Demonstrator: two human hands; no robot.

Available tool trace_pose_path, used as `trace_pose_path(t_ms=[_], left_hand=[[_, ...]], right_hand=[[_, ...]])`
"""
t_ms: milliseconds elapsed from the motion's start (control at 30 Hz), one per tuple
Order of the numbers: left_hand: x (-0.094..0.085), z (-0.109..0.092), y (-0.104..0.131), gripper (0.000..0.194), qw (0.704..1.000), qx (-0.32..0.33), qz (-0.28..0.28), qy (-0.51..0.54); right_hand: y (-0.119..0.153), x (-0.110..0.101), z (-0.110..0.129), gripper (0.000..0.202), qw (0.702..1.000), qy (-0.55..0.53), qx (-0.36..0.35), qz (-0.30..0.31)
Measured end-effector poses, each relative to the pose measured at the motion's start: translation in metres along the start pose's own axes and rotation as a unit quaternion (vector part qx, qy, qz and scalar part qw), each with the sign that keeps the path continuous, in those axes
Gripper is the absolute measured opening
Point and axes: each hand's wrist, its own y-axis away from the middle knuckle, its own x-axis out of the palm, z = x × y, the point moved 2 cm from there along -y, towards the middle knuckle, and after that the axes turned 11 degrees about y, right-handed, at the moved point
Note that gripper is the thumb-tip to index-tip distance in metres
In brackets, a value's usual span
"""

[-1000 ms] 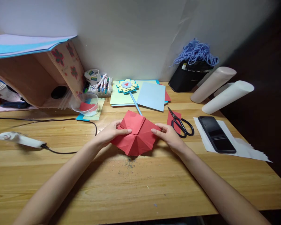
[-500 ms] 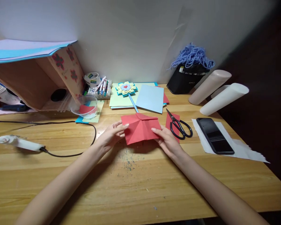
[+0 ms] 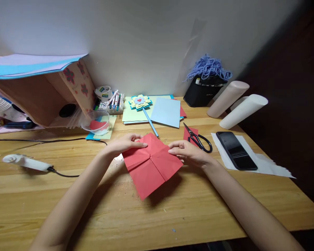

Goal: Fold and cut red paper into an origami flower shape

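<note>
A creased red paper is held up over the wooden table, one corner pointing toward me. My left hand pinches its upper left edge, thumb on top. On the upper right edge, my right hand grips the paper between thumb and fingers. Folds meet near the middle of the sheet. Just beyond it lies a layered paper flower on a blue stick. Black-handled scissors rest on a smaller red paper beside my right hand.
Coloured sheets, a marker box and a plastic bowl stand behind. A glue gun with a cord lies left. At right are a phone, white tubes and a black holder with blue yarn.
The red paper has been turned and opened out flatter, its near corner now closer to me. Both hands have shifted their grip to its upper edges. The view has shifted slightly.
</note>
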Motion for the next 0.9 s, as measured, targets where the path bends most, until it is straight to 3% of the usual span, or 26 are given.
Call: trace_pose_path(t_ms=[100, 200, 233, 300, 367, 400, 500, 567, 633, 700, 733, 800, 833, 900], left_hand=[[-0.009, -0.015, -0.011, 0.037, 0.993, 0.046, 0.000, 0.109], [-0.007, -0.014, -0.022, 0.050, 0.950, 0.118, -0.021, 0.288], [-0.001, -0.008, -0.026, 0.054, 0.935, 0.128, -0.014, 0.331], [0.021, 0.012, -0.035, 0.062, 0.920, 0.086, 0.033, 0.382], [0.047, 0.034, -0.043, 0.066, 0.918, 0.045, 0.088, 0.385], [0.059, 0.043, -0.047, 0.065, 0.920, 0.051, 0.085, 0.380], [0.078, 0.057, -0.059, 0.045, 0.916, 0.144, -0.068, 0.368], [0.082, 0.057, -0.065, 0.046, 0.913, 0.177, -0.141, 0.340], [0.079, 0.054, -0.067, 0.048, 0.912, 0.195, -0.188, 0.309], [0.072, 0.050, -0.066, 0.049, 0.914, 0.210, -0.219, 0.270], [0.068, 0.049, -0.064, 0.049, 0.916, 0.218, -0.229, 0.247], [0.060, 0.046, -0.061, 0.049, 0.922, 0.234, -0.238, 0.194], [0.057, 0.044, -0.059, 0.049, 0.924, 0.241, -0.242, 0.170], [0.053, 0.040, -0.055, 0.047, 0.925, 0.256, -0.242, 0.139]], right_hand=[[0.004, -0.010, 0.009, 0.025, 0.995, -0.021, -0.040, -0.086], [0.001, -0.021, 0.006, 0.029, 0.966, -0.139, -0.110, -0.191], [-0.002, -0.022, 0.003, 0.030, 0.954, -0.171, -0.129, -0.211], [-0.008, -0.023, -0.007, 0.032, 0.938, -0.203, -0.141, -0.244], [-0.013, -0.018, -0.015, 0.030, 0.942, -0.159, -0.148, -0.257], [-0.015, -0.014, -0.018, 0.029, 0.942, -0.145, -0.152, -0.262], [-0.016, -0.004, -0.024, 0.025, 0.952, -0.091, -0.146, -0.254], [-0.013, -0.005, -0.022, 0.026, 0.964, -0.039, -0.129, -0.231], [-0.005, -0.017, -0.018, 0.025, 0.973, 0.023, -0.103, -0.207], [0.006, -0.037, -0.012, 0.023, 0.963, 0.087, -0.091, -0.238], [0.014, -0.050, -0.009, 0.020, 0.919, 0.217, -0.087, -0.318], [0.027, -0.071, -0.006, 0.014, 0.787, 0.440, -0.020, -0.433], [0.029, -0.077, -0.008, 0.016, 0.743, 0.504, 0.029, -0.438], [0.028, -0.082, -0.014, 0.022, 0.709, 0.570, 0.090, -0.406]])
